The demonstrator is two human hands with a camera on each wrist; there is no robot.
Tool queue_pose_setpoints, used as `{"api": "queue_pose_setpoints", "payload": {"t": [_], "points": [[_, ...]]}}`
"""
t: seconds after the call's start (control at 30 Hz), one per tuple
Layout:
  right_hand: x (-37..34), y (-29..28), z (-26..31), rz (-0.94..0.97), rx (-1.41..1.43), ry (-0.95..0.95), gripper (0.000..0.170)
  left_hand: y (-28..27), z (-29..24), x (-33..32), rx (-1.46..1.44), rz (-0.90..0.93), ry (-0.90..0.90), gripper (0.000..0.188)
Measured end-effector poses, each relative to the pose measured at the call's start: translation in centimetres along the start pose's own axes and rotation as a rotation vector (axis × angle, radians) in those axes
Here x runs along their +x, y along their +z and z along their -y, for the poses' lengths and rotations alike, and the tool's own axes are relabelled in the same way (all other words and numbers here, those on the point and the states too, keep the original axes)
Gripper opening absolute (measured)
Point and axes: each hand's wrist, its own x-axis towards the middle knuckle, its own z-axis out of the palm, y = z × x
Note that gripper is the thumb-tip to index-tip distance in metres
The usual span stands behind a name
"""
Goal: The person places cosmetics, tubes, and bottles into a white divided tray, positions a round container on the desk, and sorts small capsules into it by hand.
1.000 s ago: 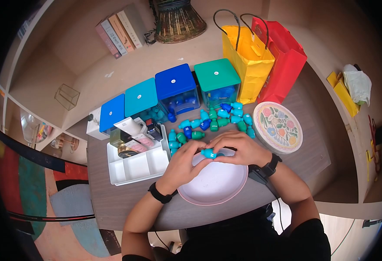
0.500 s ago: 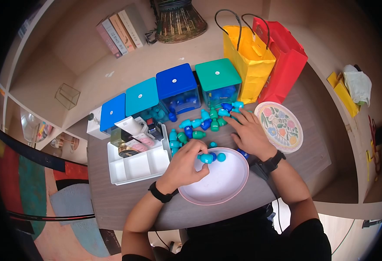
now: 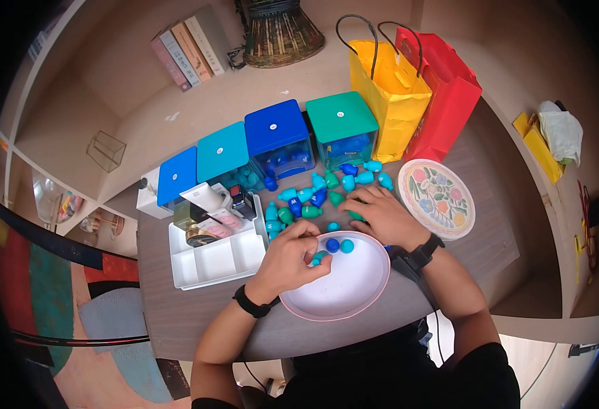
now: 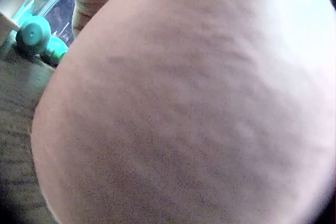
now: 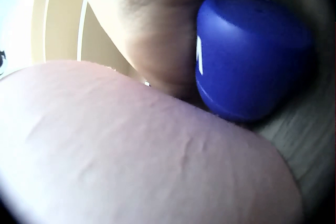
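Over the left side of a white bowl with a pink rim, the left hand pinches a teal bottle-shaped piece between thumb and fingers. Two round pieces, one dark blue and one teal, lie in the bowl. The right hand reaches palm down over the pile of small bottles beyond the bowl, fingers bent loosely over a green bottle; whether it grips it cannot be told. In the right wrist view a dark blue bottle lies beside the hand.
Behind the pile stand lidded boxes. A white divided tray with cosmetics is at the left. The round floral lid lies right of the right hand, with yellow and red paper bags behind it.
The right hand let go of the teal piece, went to the pile and has drawn back slightly toward the bowl; some bottles there shifted. The left hand's piece has tilted and sits lower.
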Motion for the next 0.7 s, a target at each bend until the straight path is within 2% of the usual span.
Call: {"api": "queue_pose_setpoints", "payload": {"t": [0.07,0.2,0.27,0.4,0.47,0.53,0.6,0.7], "points": [[0.0,0.2,-0.3,0.001,-0.034,-0.009,0.041,-0.1,-0.5,0.1,0.024,0.0,-0.019,0.036],[0.2,-0.3,0.2,-0.021,-0.025,0.035,0.035,0.3,0.0,0.2,0.075,-0.019,-0.014,0.037],[0.4,-0.7,0.4,-0.117,0.085,0.054,0.033,0.3,0.2,0.1,0.09,0.011,-0.04,0.035],[0.4,-0.6,0.6,-0.133,0.292,0.164,0.032,0.3,0.3,0.0,0.095,0.041,-0.053,0.031],[0.6,-0.3,0.4,-0.269,0.341,0.008,0.03,0.3,0.1,0.0,0.093,0.032,-0.064,0.03],[0.6,-0.5,0.8,-0.282,0.357,-0.013,0.026,0.4,0.0,0.0,0.091,0.022,-0.077,0.03],[0.6,-0.8,1.4,-0.297,0.374,-0.032,0.023,0.6,0.3,0.0,0.063,-0.041,-0.002,0.029],[0.7,-0.7,1.7,-0.289,0.439,-0.074,0.02,0.3,-0.1,0.1,0.097,-0.005,0.004,0.031]]}}
